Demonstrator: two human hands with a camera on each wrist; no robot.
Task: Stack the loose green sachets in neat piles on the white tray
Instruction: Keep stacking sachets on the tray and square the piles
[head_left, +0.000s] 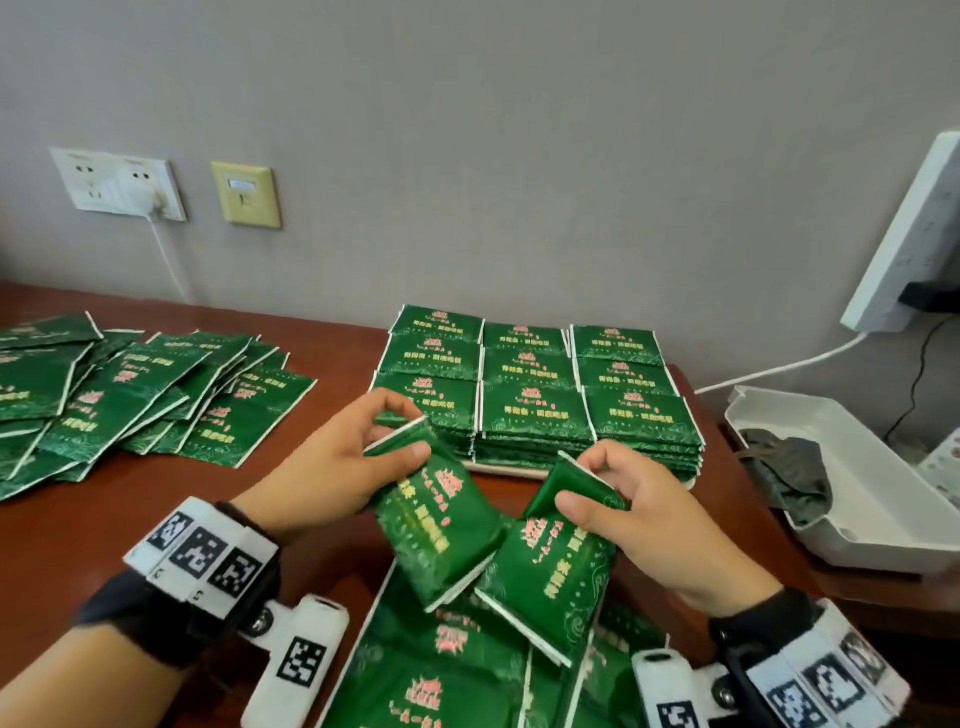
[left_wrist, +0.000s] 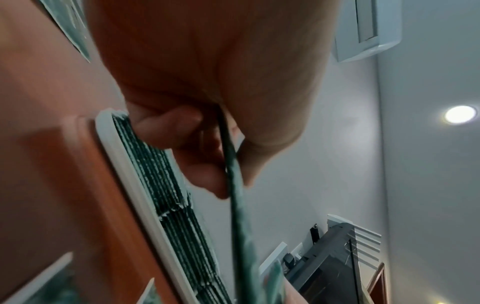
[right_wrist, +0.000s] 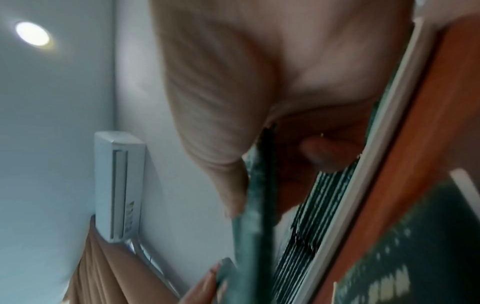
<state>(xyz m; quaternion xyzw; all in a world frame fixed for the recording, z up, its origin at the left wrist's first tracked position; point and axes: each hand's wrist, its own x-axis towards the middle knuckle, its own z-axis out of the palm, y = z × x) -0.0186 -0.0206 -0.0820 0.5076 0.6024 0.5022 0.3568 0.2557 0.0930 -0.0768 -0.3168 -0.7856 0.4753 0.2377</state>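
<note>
We work at a wooden table (head_left: 78, 545) with the tray (head_left: 511, 471) near its far edge, almost hidden under nine neat piles (head_left: 535, 395) of sachets packed edge to edge. A loose heap (head_left: 119, 395) lies well apart at far left, and more loose sachets (head_left: 441, 670) lie just below our hands.

Our left hand (head_left: 322, 467) pinches the top edge of a small bundle (head_left: 436, 525), thumb on the front and fingers curled behind. Our right hand (head_left: 644, 514) pinches a second bundle (head_left: 550, 577) the same way. Both bundles hang tilted above the table, just in front of the tray, their lower corners near each other.

We judge these sachets light and thin, pliable rather than stiff; the held ones bow slightly. The glossy faces probably slide over one another, so a bundle can fan out. Holding across the sealed white edge, thumb opposing fingers, seems best, then squaring the sides before setting them on a pile.
</note>
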